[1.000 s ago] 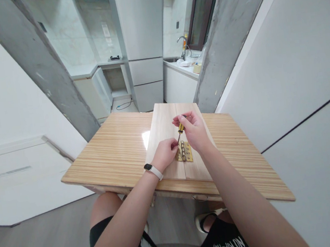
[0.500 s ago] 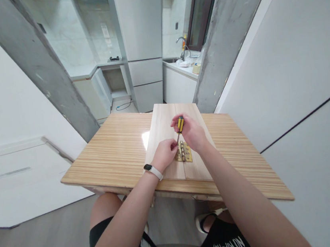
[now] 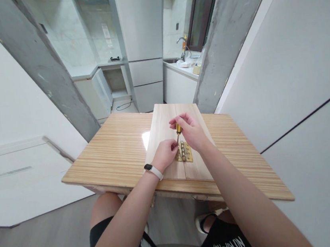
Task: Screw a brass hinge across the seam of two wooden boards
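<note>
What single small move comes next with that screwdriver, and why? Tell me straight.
Probably another turn of the screwdriver. The right hand grips its yellow handle, the tip points down at the brass hinge spanning the two boards, and the left hand pinches beside the tip, seemingly steadying a screw.

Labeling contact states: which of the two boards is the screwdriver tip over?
The left board. The screwdriver slants down to the hinge leaf left of the seam, beside the left hand; the right board lies under the right hand.
</note>
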